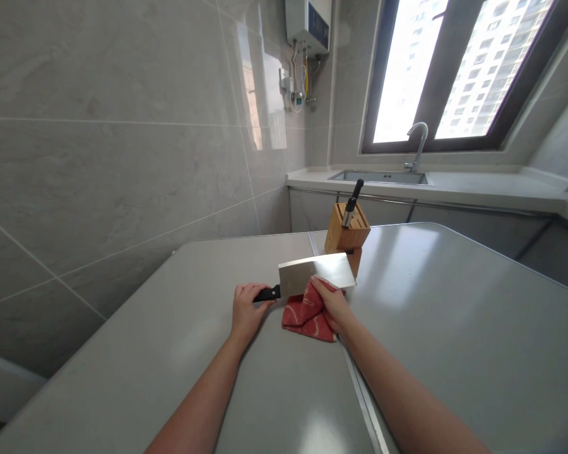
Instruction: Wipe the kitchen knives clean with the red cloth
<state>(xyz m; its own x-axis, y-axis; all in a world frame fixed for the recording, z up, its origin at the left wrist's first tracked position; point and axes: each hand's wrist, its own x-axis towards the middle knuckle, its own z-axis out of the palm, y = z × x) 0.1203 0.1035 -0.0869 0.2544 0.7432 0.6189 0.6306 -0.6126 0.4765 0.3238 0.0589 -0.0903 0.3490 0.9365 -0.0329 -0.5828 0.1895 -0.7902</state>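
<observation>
My left hand (249, 310) is closed round the black handle of a cleaver (297, 275). The broad steel blade points to the right, held above the table with its face toward me. A red cloth (307, 315) with pale markings is gripped in my right hand (334, 306) and pressed against the lower part of the blade. The cloth's loose end hangs down toward the table. Right behind the blade stands a wooden knife block (344, 236), partly hidden by it. Black-handled tools (353, 203) stick up from the block's top.
The pale table (199, 378) has a seam strip running through it and angled far corners. A tiled wall (123, 157) rises on the left. Beyond the table is a counter (483, 183) with a sink (383, 177) and a faucet (419, 145) under a window.
</observation>
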